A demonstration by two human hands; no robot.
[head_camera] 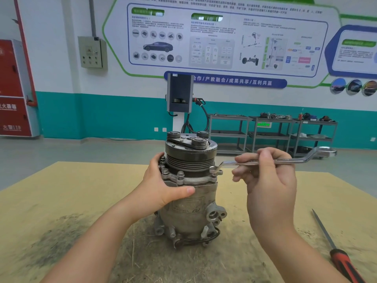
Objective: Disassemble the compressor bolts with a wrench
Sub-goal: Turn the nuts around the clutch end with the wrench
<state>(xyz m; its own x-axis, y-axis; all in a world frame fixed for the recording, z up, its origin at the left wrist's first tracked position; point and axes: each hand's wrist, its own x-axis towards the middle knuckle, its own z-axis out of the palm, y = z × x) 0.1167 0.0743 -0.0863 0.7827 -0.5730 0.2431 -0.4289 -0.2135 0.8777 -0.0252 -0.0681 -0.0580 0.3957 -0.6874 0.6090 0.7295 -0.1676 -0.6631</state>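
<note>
A grey metal compressor point(189, 203) stands upright on the table, its black pulley on top. Several bolts point(180, 174) ring the flange below the pulley. My left hand point(163, 184) grips the compressor's left side, thumb across the front of the body. My right hand point(267, 176) holds the shaft of a long silver ring wrench point(289, 160) between thumb and fingers. The wrench's left ring end sits on a bolt at the flange's right side point(215, 170). Its other end points right, past my hand.
A red-handled screwdriver point(334, 248) lies on the yellow-brown, dirt-smeared table point(81, 190) at the right front. Beyond the table are a charging unit on a post point(180, 94) and grey shelf carts point(271, 131) against the wall.
</note>
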